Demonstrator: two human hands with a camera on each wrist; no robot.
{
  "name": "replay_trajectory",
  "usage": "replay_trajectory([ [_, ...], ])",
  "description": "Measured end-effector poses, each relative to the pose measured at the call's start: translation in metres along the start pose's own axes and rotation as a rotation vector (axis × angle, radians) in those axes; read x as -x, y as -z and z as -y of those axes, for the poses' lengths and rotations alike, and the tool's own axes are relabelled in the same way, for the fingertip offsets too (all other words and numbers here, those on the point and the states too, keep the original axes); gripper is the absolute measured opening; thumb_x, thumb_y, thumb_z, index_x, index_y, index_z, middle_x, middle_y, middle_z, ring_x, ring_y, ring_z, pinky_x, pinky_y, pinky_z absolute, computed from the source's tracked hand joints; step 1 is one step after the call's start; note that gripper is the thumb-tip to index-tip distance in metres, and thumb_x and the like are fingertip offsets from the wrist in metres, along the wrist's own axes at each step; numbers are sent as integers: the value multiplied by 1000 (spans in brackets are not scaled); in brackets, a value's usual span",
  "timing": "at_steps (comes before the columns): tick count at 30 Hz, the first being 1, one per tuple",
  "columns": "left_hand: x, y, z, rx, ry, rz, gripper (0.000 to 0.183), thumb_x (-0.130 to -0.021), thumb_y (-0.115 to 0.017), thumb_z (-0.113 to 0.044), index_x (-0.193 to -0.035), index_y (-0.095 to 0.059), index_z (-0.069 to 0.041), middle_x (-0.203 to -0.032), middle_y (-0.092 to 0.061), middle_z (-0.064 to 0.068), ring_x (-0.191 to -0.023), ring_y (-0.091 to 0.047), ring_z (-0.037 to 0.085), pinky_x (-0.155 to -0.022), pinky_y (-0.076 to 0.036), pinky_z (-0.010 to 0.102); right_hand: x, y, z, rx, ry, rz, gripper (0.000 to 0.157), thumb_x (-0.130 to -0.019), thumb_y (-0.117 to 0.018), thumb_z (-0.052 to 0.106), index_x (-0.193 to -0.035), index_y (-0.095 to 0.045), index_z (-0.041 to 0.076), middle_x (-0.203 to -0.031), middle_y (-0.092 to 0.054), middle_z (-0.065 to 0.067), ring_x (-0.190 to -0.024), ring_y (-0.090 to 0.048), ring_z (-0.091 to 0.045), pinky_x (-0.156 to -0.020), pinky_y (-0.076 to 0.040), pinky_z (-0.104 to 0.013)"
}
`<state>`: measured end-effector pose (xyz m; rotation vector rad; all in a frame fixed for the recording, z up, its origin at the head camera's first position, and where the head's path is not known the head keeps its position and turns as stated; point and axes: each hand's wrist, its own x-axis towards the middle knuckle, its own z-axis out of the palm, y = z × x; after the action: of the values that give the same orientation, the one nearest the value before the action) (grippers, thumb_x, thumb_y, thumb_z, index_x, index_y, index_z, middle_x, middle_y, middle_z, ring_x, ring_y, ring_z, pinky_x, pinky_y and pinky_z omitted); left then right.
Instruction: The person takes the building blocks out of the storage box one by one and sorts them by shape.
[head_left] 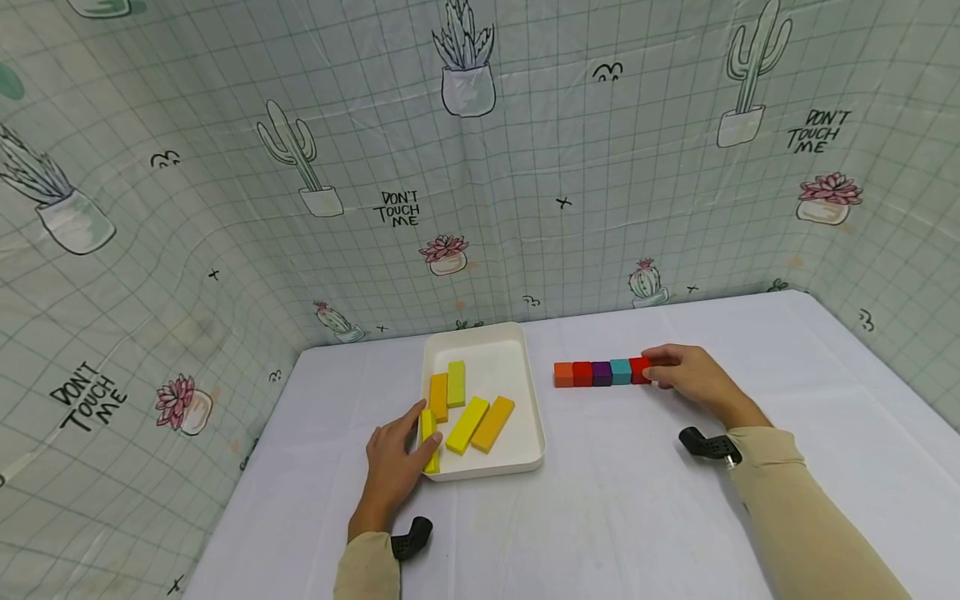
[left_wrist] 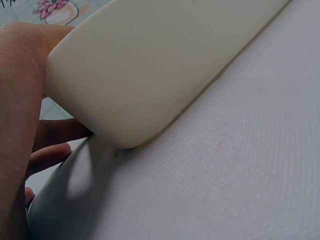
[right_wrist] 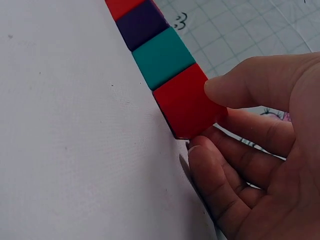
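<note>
My right hand (head_left: 693, 375) pinches a red cube (right_wrist: 185, 102) at the right end of a straight row. The thumb lies on one face and the fingers are on the far side. The cube meets a teal cube (head_left: 621, 372); then come a purple cube (head_left: 602, 373), another red cube (head_left: 582, 374) and an orange cube (head_left: 563, 375). At the near left corner of a white tray (head_left: 502, 346), my left hand (head_left: 393, 458) holds a yellow block (head_left: 430, 446) between thumb and index finger, by the tray wall. The left wrist view hides that block behind the wall.
Inside the tray lie more long blocks: a yellow-green block (head_left: 456, 384), an orange-yellow block (head_left: 438, 397), a yellow block (head_left: 467, 426) and another orange-yellow block (head_left: 493, 425). A white cloth (head_left: 600, 517) covers the table. Behind hangs a grid-patterned curtain (head_left: 525, 167) with cactus drawings.
</note>
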<state>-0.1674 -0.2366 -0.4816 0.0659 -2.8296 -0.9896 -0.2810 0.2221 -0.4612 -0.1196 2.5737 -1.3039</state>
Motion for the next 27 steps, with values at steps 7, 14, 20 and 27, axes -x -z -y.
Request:
replay_trajectory([
  [7,0,0,0,-2,-1,-7,62,-95,-65,-37,-152,-46,-20,-148,-53,9,-139,-40,36,-118,-7,62,0,-2,1,13,22,-13,54,-98,-62,30,-143,-52,2,-127,-60,-23,-100,-59,-31,-77,-46,-34],
  [14,0,0,-1,-2,5,-5,62,-95,-64,-36,-152,-46,-20,-148,-53,9,-139,-40,36,-118,-7,62,-2,-3,0,25,30,-17,53,-98,-60,28,-143,-52,1,-129,-60,-24,-99,-60,-31,-78,-47,-34],
  [20,0,1,-2,-4,11,-2,63,-95,-64,-37,-153,-45,-20,-148,-52,10,-139,-39,36,-118,-6,61,-1,-3,1,16,39,-17,54,-98,-61,29,-144,-52,1,-131,-58,-25,-100,-61,-32,-78,-47,-33],
  [27,0,0,-2,3,24,-2,63,-94,-65,-38,-152,-47,-20,-148,-52,9,-138,-40,36,-119,-6,61,1,2,3,-29,36,-21,56,-99,-61,32,-145,-49,2,-136,-56,-26,-96,-68,-29,-89,-52,-41],
])
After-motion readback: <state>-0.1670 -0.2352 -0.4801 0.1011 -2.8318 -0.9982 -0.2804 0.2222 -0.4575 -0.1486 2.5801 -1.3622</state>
